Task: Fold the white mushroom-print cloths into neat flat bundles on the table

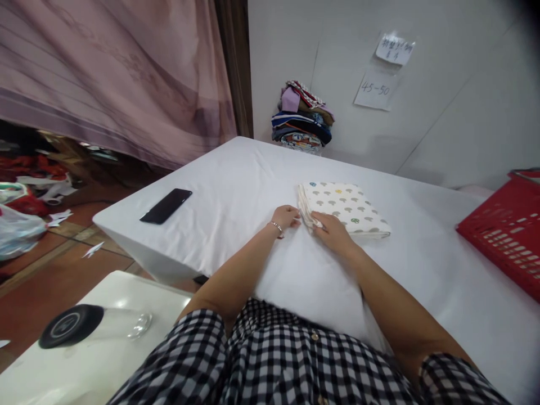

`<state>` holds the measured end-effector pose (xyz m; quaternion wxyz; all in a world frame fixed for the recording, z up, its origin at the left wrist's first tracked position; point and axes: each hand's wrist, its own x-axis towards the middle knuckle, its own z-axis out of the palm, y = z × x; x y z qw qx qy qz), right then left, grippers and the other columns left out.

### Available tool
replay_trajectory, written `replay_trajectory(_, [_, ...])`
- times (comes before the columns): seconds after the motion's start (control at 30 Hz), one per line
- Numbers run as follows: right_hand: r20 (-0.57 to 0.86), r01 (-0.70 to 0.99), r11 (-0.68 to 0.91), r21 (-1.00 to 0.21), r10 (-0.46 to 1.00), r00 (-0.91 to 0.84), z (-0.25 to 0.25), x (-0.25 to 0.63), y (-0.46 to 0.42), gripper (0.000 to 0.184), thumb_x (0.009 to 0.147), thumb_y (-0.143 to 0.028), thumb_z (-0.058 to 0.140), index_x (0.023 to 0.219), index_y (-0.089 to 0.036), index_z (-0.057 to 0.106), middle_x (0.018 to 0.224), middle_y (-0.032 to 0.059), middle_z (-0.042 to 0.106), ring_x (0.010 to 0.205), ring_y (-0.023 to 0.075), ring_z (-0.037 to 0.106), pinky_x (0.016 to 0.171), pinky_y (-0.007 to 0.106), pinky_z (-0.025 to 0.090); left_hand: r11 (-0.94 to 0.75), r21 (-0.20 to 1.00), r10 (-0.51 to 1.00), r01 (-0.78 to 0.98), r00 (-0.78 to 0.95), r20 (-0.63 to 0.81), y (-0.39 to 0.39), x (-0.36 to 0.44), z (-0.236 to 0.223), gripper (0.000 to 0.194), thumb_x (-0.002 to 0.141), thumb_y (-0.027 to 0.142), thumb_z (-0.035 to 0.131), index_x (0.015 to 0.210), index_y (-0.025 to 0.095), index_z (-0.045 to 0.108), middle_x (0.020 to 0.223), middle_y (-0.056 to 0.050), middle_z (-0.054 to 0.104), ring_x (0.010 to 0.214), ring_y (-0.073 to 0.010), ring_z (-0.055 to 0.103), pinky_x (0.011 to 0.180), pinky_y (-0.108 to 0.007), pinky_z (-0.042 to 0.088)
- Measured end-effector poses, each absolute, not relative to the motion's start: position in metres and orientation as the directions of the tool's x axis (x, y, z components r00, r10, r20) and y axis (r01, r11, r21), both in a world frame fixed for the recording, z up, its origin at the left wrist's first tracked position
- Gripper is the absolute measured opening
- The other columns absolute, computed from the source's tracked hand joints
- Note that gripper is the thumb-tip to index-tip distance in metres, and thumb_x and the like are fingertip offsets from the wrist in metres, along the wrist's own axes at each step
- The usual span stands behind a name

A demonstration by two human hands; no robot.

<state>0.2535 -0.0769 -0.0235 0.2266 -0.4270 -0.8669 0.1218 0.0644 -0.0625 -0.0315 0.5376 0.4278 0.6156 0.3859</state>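
Observation:
A folded cream cloth with small printed shapes lies on the white table. My left hand, with a thin bracelet at the wrist, touches the cloth's near left corner, its fingers curled at the edge. My right hand rests on the near edge of the cloth, fingers pressed on the folded layers.
A black phone lies on the table's left side. A stack of folded clothes sits at the far wall under two paper notes. A red plastic basket stands at the right. A clear bottle with a black lid lies on a white stool.

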Motion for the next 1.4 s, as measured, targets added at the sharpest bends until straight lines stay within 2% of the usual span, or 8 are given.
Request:
replay_trajectory(0.13, [0.222,0.704,0.319,-0.634,0.948,-0.23,-0.026,0.256,-0.074,0.042,0.089,-0.041,0.034,0.122,-0.023,0.052,0.076,0.0018,0.066,0.069,0.0186,0.06,0.062,0.03,0.045,0.379,0.923,0.925,0.061,0.017,-0.381,-0.067,0.069,-0.031,0.02,0.081,0.022,0.056,0.099,0.014,0.056,0.103,-0.009,0.067,0.072,-0.0133,0.067,0.061,-0.021,0.053])
replay_trajectory(0.2, [0.211,0.698,0.28,-0.659,0.96,-0.185,-0.026,0.255,-0.074,0.043,0.089,-0.043,0.034,0.121,-0.023,0.052,0.07,0.0004,0.064,0.064,0.0177,0.058,0.058,0.029,0.044,0.411,0.911,0.91,0.034,0.042,-0.412,-0.068,0.07,-0.029,0.025,0.079,0.02,0.059,0.103,0.014,0.054,0.103,-0.009,0.067,0.072,-0.0144,0.067,0.061,-0.022,0.053])
replay_trajectory(0.3, [0.289,0.712,0.445,-0.544,0.895,-0.338,-0.026,0.251,-0.078,0.038,0.088,-0.037,0.037,0.12,-0.024,0.054,0.096,0.0041,0.066,0.088,0.0214,0.06,0.075,0.034,0.046,0.44,0.898,0.896,-0.009,0.07,-0.439,-0.07,0.072,-0.026,0.036,0.077,0.021,0.061,0.111,0.015,0.05,0.103,-0.01,0.066,0.069,-0.0156,0.067,0.062,-0.026,0.054])
replay_trajectory(0.43, [0.309,0.691,0.643,-0.33,0.765,-0.564,-0.023,0.246,-0.083,0.04,0.085,-0.03,0.043,0.123,-0.022,0.052,0.13,0.0074,0.052,0.121,0.0243,0.043,0.101,0.042,0.031,0.445,0.894,0.894,-0.051,0.08,-0.44,-0.072,0.071,-0.023,0.044,0.074,0.02,0.063,0.115,0.013,0.049,0.1,-0.011,0.067,0.066,-0.0155,0.066,0.062,-0.028,0.054])
replay_trajectory(0.63, [0.243,0.665,0.643,-0.379,0.763,-0.599,-0.012,0.26,-0.081,0.049,0.086,-0.032,0.044,0.134,-0.025,0.039,0.134,0.0059,0.048,0.122,0.0248,0.043,0.099,0.041,0.036,0.443,0.895,0.895,-0.057,0.091,-0.437,-0.073,0.07,-0.021,0.045,0.075,0.02,0.063,0.116,0.012,0.048,0.1,-0.011,0.066,0.061,-0.0137,0.065,0.059,-0.027,0.055])
replay_trajectory(0.87, [0.112,0.748,0.648,-0.144,0.761,-0.638,-0.021,0.273,-0.074,0.058,0.078,-0.018,0.043,0.136,-0.015,0.037,0.142,0.0106,0.036,0.132,0.025,0.029,0.108,0.044,0.022,0.446,0.894,0.893,-0.043,0.087,-0.441,-0.07,0.072,-0.025,0.047,0.076,0.022,0.063,0.119,0.014,0.046,0.103,-0.012,0.066,0.063,-0.014,0.065,0.061,-0.028,0.055])
replay_trajectory(1.07, [0.073,0.754,0.644,-0.126,0.764,-0.641,-0.021,0.271,-0.076,0.062,0.076,-0.016,0.04,0.138,-0.015,0.035,0.144,0.0101,0.034,0.134,0.0223,0.026,0.109,0.043,0.021,0.42,0.905,0.908,-0.069,0.039,-0.418,-0.07,0.069,-0.026,0.048,0.074,0.023,0.066,0.117,0.014,0.048,0.1,-0.012,0.066,0.064,-0.0145,0.065,0.06,-0.028,0.054])
replay_trajectory(1.4, [0.069,0.742,0.662,-0.11,0.75,-0.658,-0.024,0.27,-0.074,0.067,0.074,-0.018,0.044,0.139,-0.012,0.033,0.146,0.0121,0.029,0.135,0.0249,0.023,0.108,0.044,0.021,0.264,0.953,0.937,0.15,-0.275,-0.216,-0.004,0.059,-0.026,0.047,0.073,0.027,0.065,0.116,0.015,0.053,0.125,-0.015,0.054,0.106,-0.0237,0.057,0.077,-0.029,0.05])
